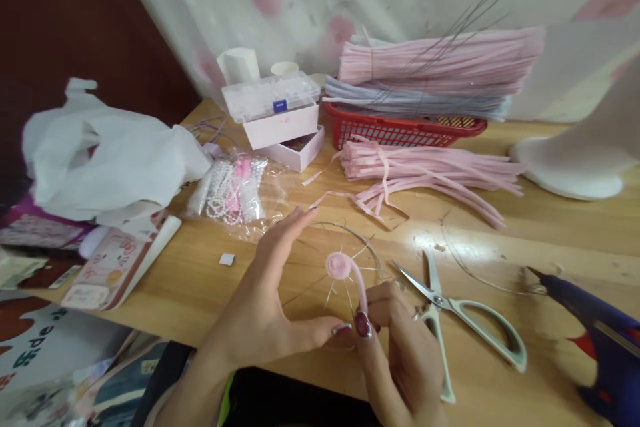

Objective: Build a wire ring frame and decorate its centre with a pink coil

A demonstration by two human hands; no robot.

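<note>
A round wire frame [374, 250] with thin spokes is held low over the wooden table. At its centre is a small coil of pink fuzzy stem [339, 265], whose loose end curves down to the right. My right hand [400, 347] pinches that end between thumb and fingers. My left hand [265, 307] curves around the frame's left side, thumb and fingers apart; its fingertips are near the rim, and whether they touch it is hard to tell. Green-handled scissors [437, 300] lie partly open just right of my right hand.
A blue glue gun [600, 340] lies at the right. Behind are bundled pink stems [425, 170], a red basket [400, 132] of more stems and stacked boxes [283, 127]. Bagged beads [235, 187] and a white plastic bag [110, 153] are at the left; a white stand [565, 167] is back right.
</note>
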